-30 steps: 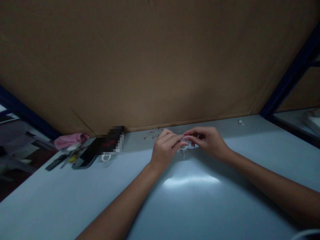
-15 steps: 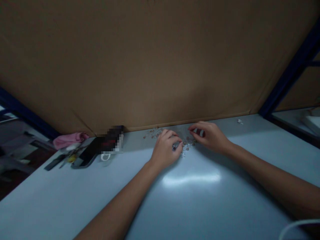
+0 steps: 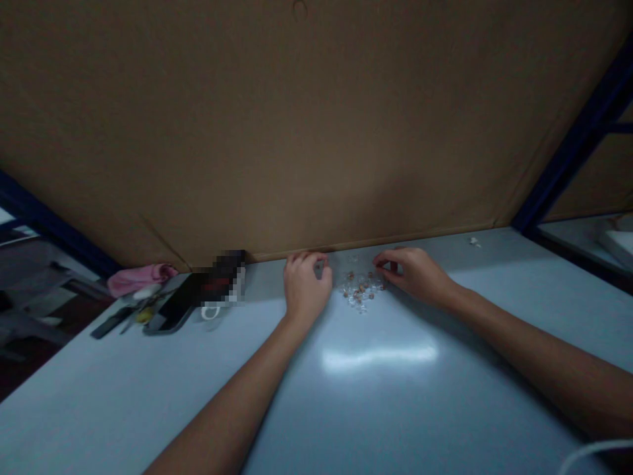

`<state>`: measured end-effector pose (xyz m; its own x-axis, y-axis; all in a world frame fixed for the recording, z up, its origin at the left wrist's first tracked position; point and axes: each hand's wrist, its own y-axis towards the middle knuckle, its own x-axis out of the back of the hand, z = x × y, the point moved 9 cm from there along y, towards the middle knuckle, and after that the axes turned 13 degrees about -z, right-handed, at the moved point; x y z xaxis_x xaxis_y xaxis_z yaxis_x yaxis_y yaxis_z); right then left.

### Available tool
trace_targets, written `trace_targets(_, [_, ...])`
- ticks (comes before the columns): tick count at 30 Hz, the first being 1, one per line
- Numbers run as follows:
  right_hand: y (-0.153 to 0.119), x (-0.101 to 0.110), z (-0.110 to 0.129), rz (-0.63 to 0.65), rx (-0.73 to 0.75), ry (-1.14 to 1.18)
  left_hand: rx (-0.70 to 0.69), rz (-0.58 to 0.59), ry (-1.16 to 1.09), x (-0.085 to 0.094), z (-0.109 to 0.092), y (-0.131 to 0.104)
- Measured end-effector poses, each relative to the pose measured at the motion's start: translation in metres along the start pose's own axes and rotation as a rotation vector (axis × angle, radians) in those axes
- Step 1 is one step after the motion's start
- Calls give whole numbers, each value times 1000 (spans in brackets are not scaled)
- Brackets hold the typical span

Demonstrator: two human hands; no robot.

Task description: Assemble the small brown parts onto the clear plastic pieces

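Several small clear pieces with copper-coloured bits [image 3: 361, 289] lie in a loose pile on the pale table [image 3: 376, 409], near the cardboard wall. Just left of the pile is my left hand [image 3: 307, 282], its fingers curled and the thumb near the forefinger; what lies between the tips, if anything, is too small to tell. At the pile's right side my right hand [image 3: 408, 269] has thumb and forefinger pinched together, on something I cannot make out.
A brown cardboard wall [image 3: 316, 132] rises behind the table between blue posts [image 3: 568, 158]. At the left lie a pink cloth [image 3: 141, 278], a dark phone [image 3: 173, 307], keys and a white ring-shaped item [image 3: 210, 313]. A small white scrap [image 3: 475, 242] sits at the right.
My left hand has moved left off the pile, uncovering more of it. The pieces formerly seen left of that hand no longer show there. My right hand has closed its thumb and forefinger further.
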<state>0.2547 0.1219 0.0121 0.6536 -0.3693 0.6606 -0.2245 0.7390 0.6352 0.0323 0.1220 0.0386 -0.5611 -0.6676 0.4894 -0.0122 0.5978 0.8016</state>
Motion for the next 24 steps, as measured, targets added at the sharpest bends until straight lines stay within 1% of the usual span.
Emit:
trace_targets(1, [0,-1,1,3,13,-7,5,2,-4,-1,3,1])
trace_targets(3, [0,-1,2,9,26,-16,-25,46,-34,-5,0,1])
trace_targets(7, [0,1,8,-4,46,-19,-171,203,-112,-17,-24,-13])
trace_targets(10, [0,5,14,-55,95,-27,-211,255,-119,-20,-32,-21])
trace_targets(14, [-1,9,18,-112,147,-31,-162,229,-103,-19,-28,-19])
trace_targets(17, [0,15,16,-160,135,-15,-156,212,-110,-18,-27,-18])
trace_targets(19, [3,19,11,-194,85,9,-153,202,-115,-18,-27,-18])
trace_targets(21, [10,20,2,-215,-15,36,-135,183,-109,-17,-26,-18])
trace_targets(23, [20,13,-6,-173,-112,42,-106,148,-102,-15,-24,-16])
trace_targets(24, [26,5,-8,-110,-132,35,-91,125,-102,-13,-22,-15])
